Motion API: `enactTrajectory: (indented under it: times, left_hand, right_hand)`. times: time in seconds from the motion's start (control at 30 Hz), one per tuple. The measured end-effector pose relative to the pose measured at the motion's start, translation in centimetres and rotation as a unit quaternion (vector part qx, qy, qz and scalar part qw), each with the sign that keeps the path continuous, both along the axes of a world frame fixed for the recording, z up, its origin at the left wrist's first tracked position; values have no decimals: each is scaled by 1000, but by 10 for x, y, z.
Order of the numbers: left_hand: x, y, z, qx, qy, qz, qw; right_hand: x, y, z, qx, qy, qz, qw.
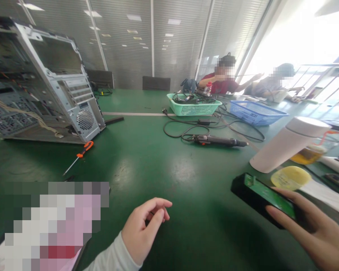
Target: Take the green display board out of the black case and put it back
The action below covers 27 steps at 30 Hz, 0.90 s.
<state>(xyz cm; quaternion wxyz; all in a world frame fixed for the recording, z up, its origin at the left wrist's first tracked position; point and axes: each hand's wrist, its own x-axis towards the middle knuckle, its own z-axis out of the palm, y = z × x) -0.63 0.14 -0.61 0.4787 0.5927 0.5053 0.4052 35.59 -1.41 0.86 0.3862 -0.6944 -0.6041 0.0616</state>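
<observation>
One green circuit board (267, 194) — black-cased — sits in the right hand (313, 223).

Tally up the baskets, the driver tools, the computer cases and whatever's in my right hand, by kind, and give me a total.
Baskets: 2 (mint green basket, blue basket)
Driver tools: 2 (orange-handled screwdriver, black corded driver)
Computer cases: 1 (metal computer case)
In your right hand: 1 (black-cased circuit board)
Total: 6
</observation>
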Motion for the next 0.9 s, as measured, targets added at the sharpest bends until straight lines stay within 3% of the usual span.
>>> enactTrajectory:
  times: [0.07,0.17,0.23,0.3,0.4,0.53,0.67,0.9]
  left_hand:
    - [0,1,2,-14,-10,0,1000]
    - [-2,3,2,-30,-48,3,998]
    - [-4,3,0,-41,-62,-9,997]
    - [-4,1,1,-39,-49,-22,998]
    - [-2,-3,8,-8,7,4,1000]
    - [2,-9,18,-11,64,-4,998]
    - [1,-12,14,17,42,-3,999]
    - [1,-13,1,12,-5,59,998]
  right_hand:
    - [-42,3,16,-44,-3,122,992]
    - [-104,4,31,14,23,233,972]
    - [-136,5,31,-2,50,324,945]
    - [-156,6,23,-47,46,364,929]
    - [-162,10,2,-79,15,366,927]
    - [-153,12,-17,-31,16,370,928]
    - [-151,11,-20,22,46,378,924]
    - [-157,7,-19,57,85,381,919]
